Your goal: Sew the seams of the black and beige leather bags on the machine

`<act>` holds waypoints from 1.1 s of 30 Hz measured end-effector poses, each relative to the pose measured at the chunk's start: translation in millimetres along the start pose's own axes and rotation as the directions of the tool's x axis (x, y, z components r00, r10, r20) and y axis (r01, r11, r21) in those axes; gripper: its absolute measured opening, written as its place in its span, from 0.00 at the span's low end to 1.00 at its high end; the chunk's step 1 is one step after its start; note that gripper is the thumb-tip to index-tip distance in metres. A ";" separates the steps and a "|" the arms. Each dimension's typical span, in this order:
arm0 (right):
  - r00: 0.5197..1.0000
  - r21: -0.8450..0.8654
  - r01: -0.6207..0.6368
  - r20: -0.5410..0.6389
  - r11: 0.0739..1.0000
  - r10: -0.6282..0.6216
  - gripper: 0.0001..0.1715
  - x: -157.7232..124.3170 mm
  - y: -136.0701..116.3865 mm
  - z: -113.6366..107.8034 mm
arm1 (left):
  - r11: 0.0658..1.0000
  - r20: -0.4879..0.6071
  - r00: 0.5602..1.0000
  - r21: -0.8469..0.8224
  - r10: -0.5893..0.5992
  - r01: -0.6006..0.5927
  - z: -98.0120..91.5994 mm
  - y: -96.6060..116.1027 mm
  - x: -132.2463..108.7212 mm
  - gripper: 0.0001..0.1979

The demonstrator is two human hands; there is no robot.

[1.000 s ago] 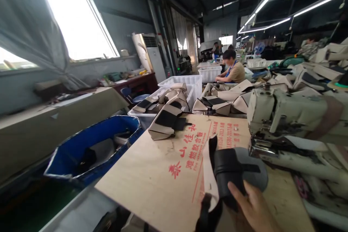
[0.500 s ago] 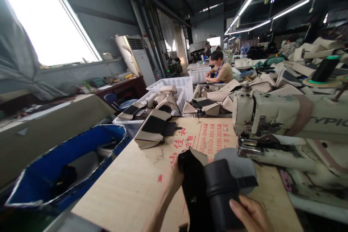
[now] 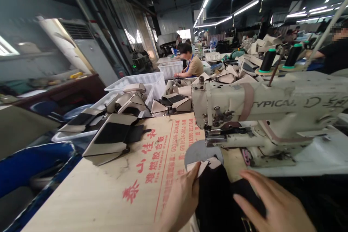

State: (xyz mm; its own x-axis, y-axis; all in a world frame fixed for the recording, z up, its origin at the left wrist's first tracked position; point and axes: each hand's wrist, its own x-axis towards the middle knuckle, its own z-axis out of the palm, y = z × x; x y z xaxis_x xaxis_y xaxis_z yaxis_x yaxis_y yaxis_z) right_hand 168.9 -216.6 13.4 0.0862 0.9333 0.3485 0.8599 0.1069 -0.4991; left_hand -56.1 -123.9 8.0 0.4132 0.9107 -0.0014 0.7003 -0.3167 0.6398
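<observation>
A black sewn piece with a beige edge hangs over the board in the lower middle, its lower part cut off by the frame. My left hand pinches its beige upper corner. On the other side, my right hand has thumb and fingers around a dark flap of the same piece; a bit of metal hardware shows below. Behind the piece, a rounded grey part lies close to the sewing machine. A beige-and-black sewn cover rests at the board's left edge.
The plywood board carries red printing. White plastic crates of sewn covers stand beyond it, and a blue bin is at left. Black thread spools sit behind the machine. A co-worker sits further back; another person is at far right.
The view has swung right, bringing in more of the sewing machine. The black piece has been turned: its smooth black flap no longer faces me, and my left hand now grips the beige corner.
</observation>
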 end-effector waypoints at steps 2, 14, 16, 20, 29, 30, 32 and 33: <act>0.990 0.057 0.042 0.130 0.997 -0.049 0.28 25.0 -13.5 30.9 | 1.000 0.014 1.000 0.011 0.008 -0.008 -2.8 -0.7 -2.3 0.24; 0.875 0.355 0.200 0.354 0.913 -0.330 0.32 76.6 3.6 54.4 | 0.958 0.146 0.958 0.116 0.246 -0.264 -52.9 -14.5 25.4 0.18; 0.888 0.341 0.179 0.349 0.923 -0.301 0.31 77.4 7.8 59.7 | 0.935 0.149 0.934 0.103 0.324 -0.341 -47.1 -15.4 31.6 0.18; 0.877 0.323 0.233 0.338 0.917 -0.342 0.33 76.6 12.2 67.3 | 0.871 0.119 0.886 0.161 0.449 -0.463 -42.0 -16.8 40.1 0.17; 0.873 0.256 0.429 0.131 0.867 -0.470 0.21 85.6 14.8 70.4 | 0.837 0.144 0.843 0.118 0.518 -0.534 -43.5 -34.3 43.8 0.19; 0.866 0.239 0.453 0.110 0.859 -0.487 0.21 86.9 14.7 70.6 | 0.837 0.147 0.839 0.096 0.524 -0.539 -44.1 -34.5 43.7 0.19; 0.846 0.212 0.499 0.089 0.840 -0.525 0.20 89.6 14.1 70.6 | 0.833 0.150 0.830 0.060 0.537 -0.550 -44.8 -33.5 44.0 0.19; 0.833 0.203 0.523 0.086 0.828 -0.547 0.20 91.1 13.7 70.4 | 0.830 0.138 0.827 0.051 0.545 -0.555 -44.6 -32.7 44.6 0.18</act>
State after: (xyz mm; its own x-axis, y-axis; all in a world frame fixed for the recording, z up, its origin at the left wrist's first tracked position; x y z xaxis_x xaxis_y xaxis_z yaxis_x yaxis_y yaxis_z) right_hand 153.1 -105.9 -17.6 -0.4417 0.7483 0.4950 0.6549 0.6460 -0.3922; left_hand -86.5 -61.1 21.3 0.8037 0.5439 0.2413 0.3814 -0.7822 0.4927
